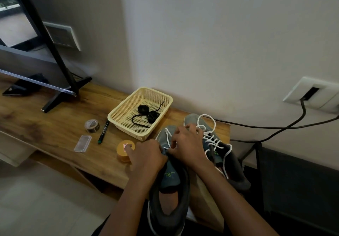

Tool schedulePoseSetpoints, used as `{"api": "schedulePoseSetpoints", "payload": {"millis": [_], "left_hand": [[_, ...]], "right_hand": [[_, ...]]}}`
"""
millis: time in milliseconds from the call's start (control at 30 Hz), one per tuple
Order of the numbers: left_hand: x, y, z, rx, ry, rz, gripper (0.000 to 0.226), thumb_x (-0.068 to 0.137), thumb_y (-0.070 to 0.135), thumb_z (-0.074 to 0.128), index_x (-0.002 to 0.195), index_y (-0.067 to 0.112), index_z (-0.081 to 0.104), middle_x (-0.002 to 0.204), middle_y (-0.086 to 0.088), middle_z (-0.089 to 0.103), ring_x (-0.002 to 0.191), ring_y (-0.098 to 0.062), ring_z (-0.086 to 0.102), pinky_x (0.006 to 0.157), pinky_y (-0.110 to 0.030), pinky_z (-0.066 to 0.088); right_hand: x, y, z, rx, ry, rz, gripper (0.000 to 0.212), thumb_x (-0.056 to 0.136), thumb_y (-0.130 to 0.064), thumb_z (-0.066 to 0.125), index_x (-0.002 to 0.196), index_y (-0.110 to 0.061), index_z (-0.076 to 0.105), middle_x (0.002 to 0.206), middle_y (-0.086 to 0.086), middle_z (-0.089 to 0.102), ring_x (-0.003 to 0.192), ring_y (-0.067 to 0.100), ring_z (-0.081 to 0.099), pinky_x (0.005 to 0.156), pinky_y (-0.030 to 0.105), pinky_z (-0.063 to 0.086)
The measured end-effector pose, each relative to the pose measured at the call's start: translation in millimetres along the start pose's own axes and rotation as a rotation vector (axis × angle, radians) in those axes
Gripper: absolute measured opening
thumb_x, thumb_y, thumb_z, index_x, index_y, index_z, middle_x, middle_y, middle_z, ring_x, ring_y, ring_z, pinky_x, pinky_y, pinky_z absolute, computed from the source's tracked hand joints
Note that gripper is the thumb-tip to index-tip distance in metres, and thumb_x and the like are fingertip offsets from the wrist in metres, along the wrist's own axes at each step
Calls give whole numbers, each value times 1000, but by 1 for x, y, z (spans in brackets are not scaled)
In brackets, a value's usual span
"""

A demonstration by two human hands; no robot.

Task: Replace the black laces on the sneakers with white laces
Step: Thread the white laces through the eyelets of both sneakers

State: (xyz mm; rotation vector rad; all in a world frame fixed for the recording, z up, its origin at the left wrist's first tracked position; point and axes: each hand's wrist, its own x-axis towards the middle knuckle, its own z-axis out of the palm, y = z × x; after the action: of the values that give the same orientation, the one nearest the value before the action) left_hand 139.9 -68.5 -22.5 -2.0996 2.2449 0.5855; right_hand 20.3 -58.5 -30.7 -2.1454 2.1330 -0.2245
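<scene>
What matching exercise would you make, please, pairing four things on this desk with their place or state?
Things
1. black laces
2. marker
3. near sneaker
4. far sneaker

Places or states
A. already laced in white, ends untied and loose
B. inside the cream basket
C. gripped by the left hand while the right hand pinches its white lace
D. lying on the desk between the tape roll and the basket

Pairs: 1-B, 2-D, 3-C, 4-A
</scene>
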Motion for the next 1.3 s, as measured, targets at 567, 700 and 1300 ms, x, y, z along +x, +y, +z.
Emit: {"api": "schedulePoseSetpoints", "payload": {"millis": [567,700,1300], "left_hand": [[-1,8,10,96,219,-23,28,89,48,54,99,23,64,106,5,61,120,-18,43,112,-48,10],[1,8,8,63,206,-6,21,93,39,51,95,23,64,103,5,60,120,-19,41,112,-47,9],[27,-11,18,-254,-72,-130,13,93,25,51,84,16,54,107,-9,58,121,-28,42,109,-48,23]], "right_hand": [[3,-4,6,2,66,-59,21,89,-24,54,100,-16,71,124,1,52,123,29,32,91,37,26],[2,-2,5,41,96,-102,18,86,-22,58,95,-14,72,119,3,53,121,30,32,84,34,22],[4,1,25,186,168,-196,9,72,-17,67,72,-9,69,102,5,59,104,33,42,77,38,37]]}}
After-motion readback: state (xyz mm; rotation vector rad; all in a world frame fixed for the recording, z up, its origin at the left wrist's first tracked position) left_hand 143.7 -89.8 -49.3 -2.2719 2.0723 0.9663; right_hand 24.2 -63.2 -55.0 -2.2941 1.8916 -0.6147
